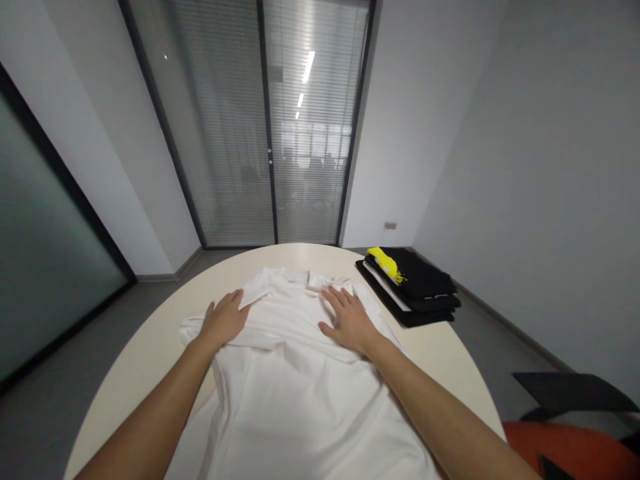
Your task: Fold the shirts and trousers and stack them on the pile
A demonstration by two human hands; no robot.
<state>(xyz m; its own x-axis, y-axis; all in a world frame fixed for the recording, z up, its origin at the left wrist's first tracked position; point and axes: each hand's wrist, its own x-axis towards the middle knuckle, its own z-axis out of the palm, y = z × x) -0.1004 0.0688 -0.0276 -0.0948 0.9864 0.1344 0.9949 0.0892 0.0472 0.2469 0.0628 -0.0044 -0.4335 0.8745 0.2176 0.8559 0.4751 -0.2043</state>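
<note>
A white garment (300, 393) lies spread and wrinkled over the round table (145, 360), its collar part toward the far edge. My left hand (225, 320) rests on the garment's upper left part, beside a sleeve, with its fingers apart. On the upper right part, near the collar, my right hand (349, 321) lies flat with spread fingers. Neither hand has the cloth gripped.
A stack of folded dark clothes (420, 283) with a yellow print sits at the table's far right. An orange-red chair (565, 450) with a black armrest stands at the lower right. Behind the table is a glass partition (225, 133) with blinds.
</note>
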